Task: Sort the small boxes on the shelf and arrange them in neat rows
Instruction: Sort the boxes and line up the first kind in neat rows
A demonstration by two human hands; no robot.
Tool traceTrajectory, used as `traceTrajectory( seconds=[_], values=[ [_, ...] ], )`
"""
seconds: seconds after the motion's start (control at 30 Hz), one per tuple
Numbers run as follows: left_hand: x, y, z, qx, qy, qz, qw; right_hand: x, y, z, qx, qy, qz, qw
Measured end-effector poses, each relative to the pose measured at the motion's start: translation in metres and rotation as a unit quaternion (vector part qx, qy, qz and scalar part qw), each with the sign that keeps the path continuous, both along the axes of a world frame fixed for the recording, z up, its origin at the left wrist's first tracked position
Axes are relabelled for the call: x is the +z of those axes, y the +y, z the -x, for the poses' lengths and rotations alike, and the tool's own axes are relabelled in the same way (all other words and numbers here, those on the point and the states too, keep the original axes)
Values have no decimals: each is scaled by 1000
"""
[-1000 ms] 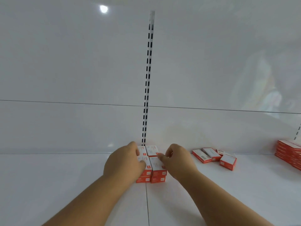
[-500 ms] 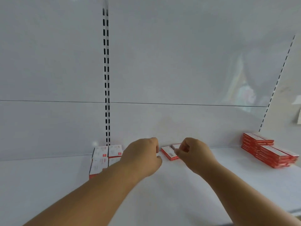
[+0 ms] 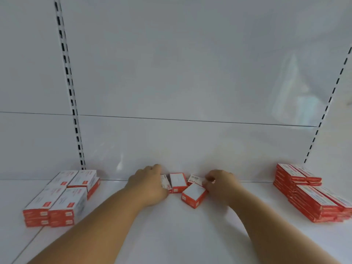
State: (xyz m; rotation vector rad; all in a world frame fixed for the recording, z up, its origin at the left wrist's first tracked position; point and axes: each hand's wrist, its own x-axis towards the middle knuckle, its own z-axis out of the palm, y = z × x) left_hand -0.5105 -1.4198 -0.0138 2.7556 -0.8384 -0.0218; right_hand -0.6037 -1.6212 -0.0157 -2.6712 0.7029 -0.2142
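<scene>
Several small red-and-white boxes lie loose at the back middle of the white shelf (image 3: 171, 231). My left hand (image 3: 149, 185) rests on the leftmost loose box (image 3: 165, 184), its fingers curled over it. An upright box (image 3: 178, 180) stands between my hands. My right hand (image 3: 219, 185) pinches the far edge of a tilted box (image 3: 192, 195); a box with a barcode (image 3: 194, 179) lies behind it. On the left stands a tidy block of stacked boxes (image 3: 62, 197).
A taller pile of the same red boxes (image 3: 308, 193) sits at the right end of the shelf. Slotted uprights (image 3: 70, 88) run up the white back panel. The shelf's front part between the piles is bare white surface.
My view has swung right, so the tidy block now sits at the far left. Both hands left that block and reached the loose boxes at the back, closing on them.
</scene>
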Motion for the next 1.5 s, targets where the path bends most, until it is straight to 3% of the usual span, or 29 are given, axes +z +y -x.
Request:
traceTrajectory(
  seconds=[0.17,0.33,0.4,0.47,0.6,0.7,0.8,0.83,0.97,1.07,1.1,1.17,1.27,1.47,1.5],
  values=[
    [-6,6,1,4,-36,64,997,1,0,0,44,-13,-82,996],
    [-2,13,3,2,19,269,963,1,2,5,37,-120,-117,985],
    [-1,13,5,3,45,337,940,1,2,4,10,-173,-178,969],
    [-1,12,7,-11,85,379,921,3,4,3,0,-223,-324,920],
    [-4,8,10,-43,173,412,893,14,11,10,66,-249,-570,780],
    [-8,4,12,-57,224,439,868,14,10,12,128,-257,-650,704],
    [-12,4,10,-77,264,448,851,12,10,11,137,-287,-676,665],
    [-13,4,10,-86,271,449,847,11,10,11,134,-290,-670,670],
    [-10,2,12,-109,274,454,841,7,10,12,108,-290,-581,753],
    [-9,0,15,-106,279,470,831,9,12,15,110,-307,-567,756],
    [-8,0,16,-101,296,486,816,9,14,16,113,-315,-576,746],
    [-3,-2,17,-81,367,536,756,9,14,17,114,-320,-594,729],
    [5,-1,22,-46,443,584,679,8,14,19,117,-319,-594,729],
    [17,-5,29,31,480,632,608,9,11,19,96,-304,-572,756],
    [17,-5,29,29,475,630,614,9,10,19,91,-300,-576,755]
  ],
)
